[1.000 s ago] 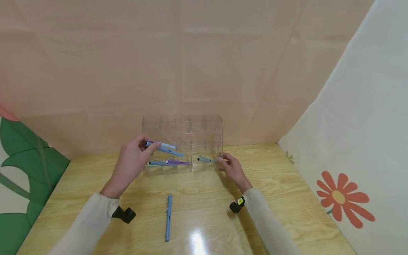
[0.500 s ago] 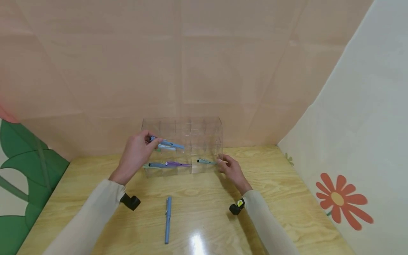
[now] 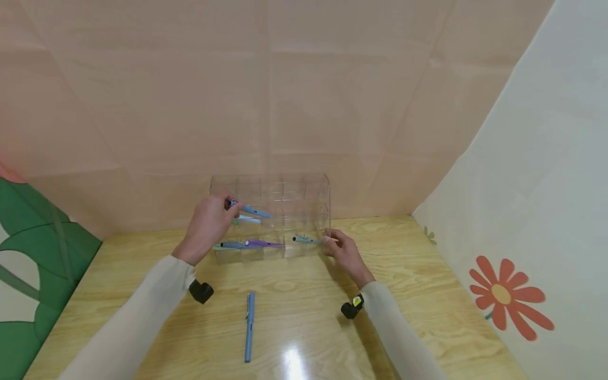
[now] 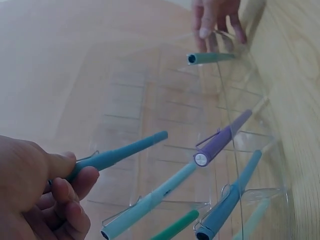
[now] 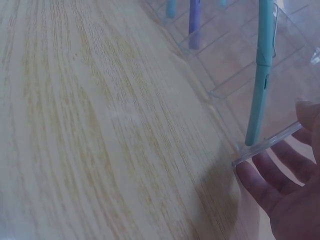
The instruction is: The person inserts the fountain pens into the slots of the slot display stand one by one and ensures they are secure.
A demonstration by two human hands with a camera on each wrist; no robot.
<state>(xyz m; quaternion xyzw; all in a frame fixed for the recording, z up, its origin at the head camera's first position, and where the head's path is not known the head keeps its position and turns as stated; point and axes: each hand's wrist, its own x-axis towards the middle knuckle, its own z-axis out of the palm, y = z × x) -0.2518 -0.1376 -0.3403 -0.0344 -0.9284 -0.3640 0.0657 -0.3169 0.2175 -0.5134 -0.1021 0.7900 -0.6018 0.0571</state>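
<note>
Between thumb and fingers, my left hand [image 3: 205, 226] pinches a blue pen [image 4: 125, 151] by its capped end. The pen slants in front of the upper part of a clear divided organizer [image 3: 306, 203]. My right hand [image 3: 348, 255] grips the organizer's right side wall, thumb on one face and fingers on the other, as the right wrist view shows. Below the held pen lie a light-blue pen [image 4: 150, 200] and a green pen [image 4: 176, 224]. The lower part holds a purple pen [image 4: 225, 137], a darker blue pen [image 4: 231, 197], a pale green pen [image 4: 256, 220] and, at right, a teal pen [image 5: 260, 85].
Another blue pen [image 3: 249, 327] lies lengthwise on the wooden table [image 3: 294, 295], in front of the organizer. A beige cloth [image 3: 304, 95] hangs behind it. A white cloth with a flower print [image 3: 501, 294] rises on the right; green leaf prints [image 3: 62, 253] are at left.
My left hand has moved up and slightly right, raising the blue pen away from the lower pens to the upper part of the organizer. The right hand keeps its grip on the side wall.
</note>
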